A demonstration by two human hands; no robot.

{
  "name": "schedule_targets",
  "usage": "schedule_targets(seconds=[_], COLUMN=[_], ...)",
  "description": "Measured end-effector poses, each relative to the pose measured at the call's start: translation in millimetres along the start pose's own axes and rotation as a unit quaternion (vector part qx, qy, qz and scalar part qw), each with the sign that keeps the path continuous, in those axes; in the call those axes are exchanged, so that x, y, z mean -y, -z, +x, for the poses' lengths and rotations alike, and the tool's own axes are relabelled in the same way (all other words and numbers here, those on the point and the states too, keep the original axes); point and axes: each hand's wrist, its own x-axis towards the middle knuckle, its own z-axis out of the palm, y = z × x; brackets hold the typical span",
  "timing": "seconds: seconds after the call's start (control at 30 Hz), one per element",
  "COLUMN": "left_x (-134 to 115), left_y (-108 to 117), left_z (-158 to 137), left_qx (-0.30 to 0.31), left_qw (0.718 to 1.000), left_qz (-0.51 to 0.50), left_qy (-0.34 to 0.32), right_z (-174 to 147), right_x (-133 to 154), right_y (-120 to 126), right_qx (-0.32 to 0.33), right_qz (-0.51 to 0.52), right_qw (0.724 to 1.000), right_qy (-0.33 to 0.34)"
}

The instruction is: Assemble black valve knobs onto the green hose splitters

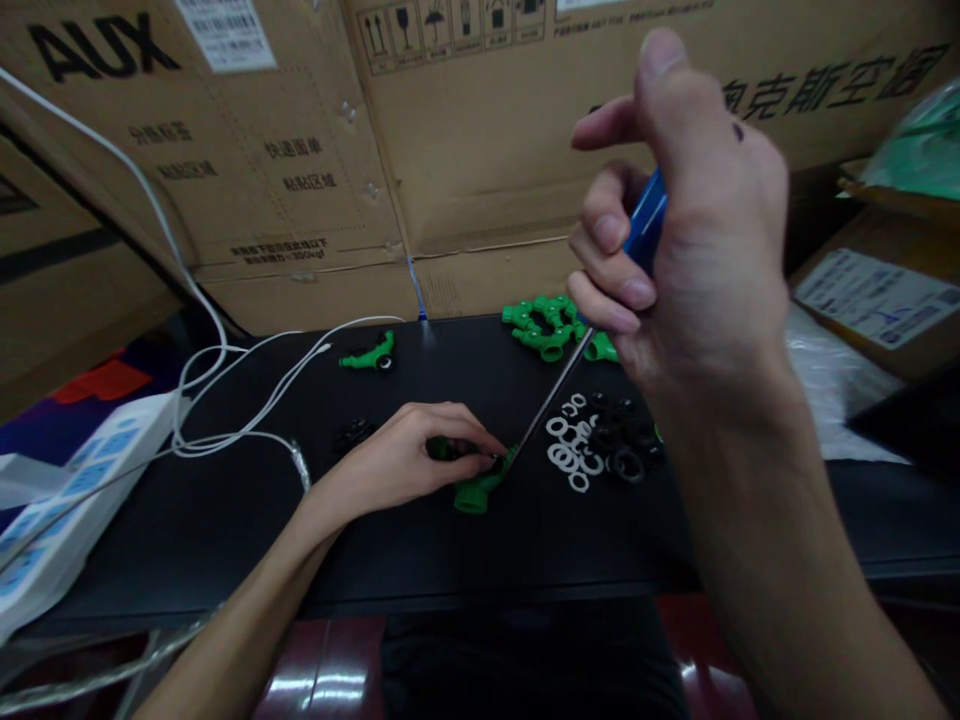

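Observation:
My left hand (420,450) is closed on a green plastic pipe fitting (472,497) lying on the black tabletop, fingertips pinched at its upper side. Raised at the right, my right hand (675,220) wraps its lower fingers round the blue handle of a screwdriver (643,225), with the thumb pointing up. The long metal shaft slants down to the left, and its tip meets the fitting beside my left fingertips. Exactly what the tip touches is too small to tell. White ring washers (574,450) and black rings (626,462) lie to the right of the fitting.
More green fittings (551,345) sit at the back, and another green fitting (371,355) lies back left. Small black parts (354,434) are near my left wrist. A white power strip (97,490) and white cables (225,400) occupy the left. Large cardboard boxes (480,180) stand behind.

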Motion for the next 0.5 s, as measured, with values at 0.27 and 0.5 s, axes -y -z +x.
schedule_targets(seconds=[0.27, 0.5], left_x=[8.0, 11.1], left_y=[0.9, 1.6], left_z=[0.1, 0.3], left_qx=[0.004, 0.016], left_qw=[1.000, 0.999], left_qz=[-0.030, -0.048], left_qy=[0.003, 0.006], right_z=[-3.6, -1.0], right_x=[0.0, -5.6], right_y=[-4.1, -8.4], right_qx=[-0.014, -0.035], right_qz=[-0.006, 0.019], right_qw=[0.997, 0.992], right_qy=[0.072, 0.119])
